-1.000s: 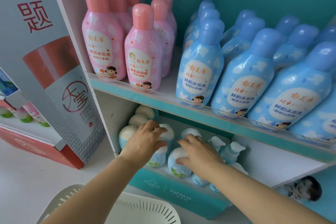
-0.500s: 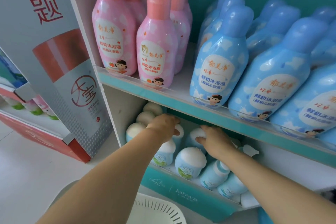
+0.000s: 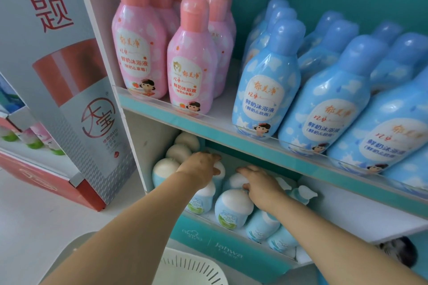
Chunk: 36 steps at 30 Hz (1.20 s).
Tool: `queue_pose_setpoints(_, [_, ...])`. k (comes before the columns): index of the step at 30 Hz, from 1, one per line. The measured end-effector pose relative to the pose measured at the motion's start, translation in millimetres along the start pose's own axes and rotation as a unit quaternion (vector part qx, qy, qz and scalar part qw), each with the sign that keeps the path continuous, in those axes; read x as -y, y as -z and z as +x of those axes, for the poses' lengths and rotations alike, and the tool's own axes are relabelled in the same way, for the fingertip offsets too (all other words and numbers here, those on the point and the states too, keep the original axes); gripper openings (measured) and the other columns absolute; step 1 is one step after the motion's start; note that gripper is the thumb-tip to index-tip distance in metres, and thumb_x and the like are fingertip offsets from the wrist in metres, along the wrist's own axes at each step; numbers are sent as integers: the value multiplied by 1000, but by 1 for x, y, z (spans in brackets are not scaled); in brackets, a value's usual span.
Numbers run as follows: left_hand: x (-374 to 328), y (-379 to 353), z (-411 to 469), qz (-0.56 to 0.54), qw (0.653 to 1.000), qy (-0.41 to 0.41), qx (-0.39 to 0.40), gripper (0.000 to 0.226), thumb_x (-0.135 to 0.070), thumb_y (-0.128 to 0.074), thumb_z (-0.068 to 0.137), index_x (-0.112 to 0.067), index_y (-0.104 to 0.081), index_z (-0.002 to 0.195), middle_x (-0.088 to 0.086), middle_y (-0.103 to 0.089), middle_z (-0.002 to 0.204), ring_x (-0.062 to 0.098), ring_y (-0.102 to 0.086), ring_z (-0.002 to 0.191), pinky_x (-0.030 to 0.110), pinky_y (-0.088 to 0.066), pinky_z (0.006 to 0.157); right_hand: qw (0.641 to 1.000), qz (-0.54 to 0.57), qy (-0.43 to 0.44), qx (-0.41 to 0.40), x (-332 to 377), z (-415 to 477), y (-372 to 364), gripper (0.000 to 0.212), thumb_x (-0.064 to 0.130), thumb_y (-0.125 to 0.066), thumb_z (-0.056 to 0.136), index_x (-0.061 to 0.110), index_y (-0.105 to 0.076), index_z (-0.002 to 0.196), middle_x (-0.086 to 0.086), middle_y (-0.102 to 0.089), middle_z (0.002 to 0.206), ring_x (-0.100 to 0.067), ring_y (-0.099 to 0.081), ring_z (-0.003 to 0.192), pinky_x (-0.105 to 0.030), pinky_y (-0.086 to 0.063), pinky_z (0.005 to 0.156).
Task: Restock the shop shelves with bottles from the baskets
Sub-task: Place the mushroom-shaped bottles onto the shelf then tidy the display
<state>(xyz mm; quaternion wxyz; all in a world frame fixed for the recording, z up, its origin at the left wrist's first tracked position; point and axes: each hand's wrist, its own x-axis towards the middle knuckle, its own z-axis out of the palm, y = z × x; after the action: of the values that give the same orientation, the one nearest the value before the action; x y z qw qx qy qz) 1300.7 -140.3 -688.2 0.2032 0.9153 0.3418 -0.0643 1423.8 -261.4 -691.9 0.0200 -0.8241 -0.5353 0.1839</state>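
On the lower shelf [image 3: 220,247] stand rows of small pale blue bottles with round white caps. My left hand [image 3: 199,169] reaches in under the upper shelf, its fingers curled over the cap of one bottle [image 3: 220,170] in the second row. My right hand [image 3: 259,184] is beside it, fingers over and thumb under the cap of another bottle [image 3: 232,180]. A front bottle [image 3: 231,208] stands free between my forearms. The fingertips of both hands are partly hidden in the shelf's shadow.
The upper shelf holds tall pink bottles [image 3: 192,65] on the left and blue bottles [image 3: 268,88] on the right. A white slotted basket [image 3: 192,268] sits on the floor below my arms. A grey and red display panel [image 3: 69,76] stands at the left.
Both hands have moved deeper into the lower shelf, under the upper shelf's edge, staying on the white-capped bottles. The view has moved closer to the shelves.
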Motion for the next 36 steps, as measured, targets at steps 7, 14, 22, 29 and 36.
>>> queue_pose_setpoints(7, [-1,-3,-5,-35,999,-7,-19,53,-36,-45,96,-25,-28,146,5,-35,149,26,-36,134,32,-28,110,1000,8,-5,4,3,-1,-2,54,10,-44,95,24,-31,146,-5,-37,145,-25,-39,131,-30,-36,102])
queue_pose_setpoints(14, [-3,-8,-22,25,992,-50,-112,58,-42,-46,94,-27,-25,146,0,-29,151,24,-24,138,38,-27,112,998,53,-6,-18,-1,-21,14,53,13,-46,97,21,-30,146,-1,-28,152,-23,-30,137,-30,-29,110])
queue_pose_setpoints(22, [-33,-16,-58,79,953,-179,-231,46,-31,-82,66,-21,-68,108,6,-67,110,32,-63,104,43,-53,81,994,45,-24,-100,-31,-83,38,47,19,-51,95,20,-40,140,0,-38,145,-19,-37,132,-27,-30,107])
queue_pose_setpoints(29, [-79,-29,-68,38,962,-204,-180,41,-33,-60,85,-23,-57,125,0,-59,125,27,-52,115,37,-43,89,988,-107,-97,55,-47,-114,39,45,26,-61,88,17,-45,129,-6,-44,130,-28,-53,112,-35,-46,87])
queue_pose_setpoints(36, [-118,-44,-51,107,976,-181,-59,42,-28,-50,94,-19,-43,134,3,-52,131,26,-40,122,37,-37,92,978,-147,-113,91,-50,-111,27,35,3,-40,92,12,-54,123,-16,-54,124,-32,-55,112,-36,-45,89])
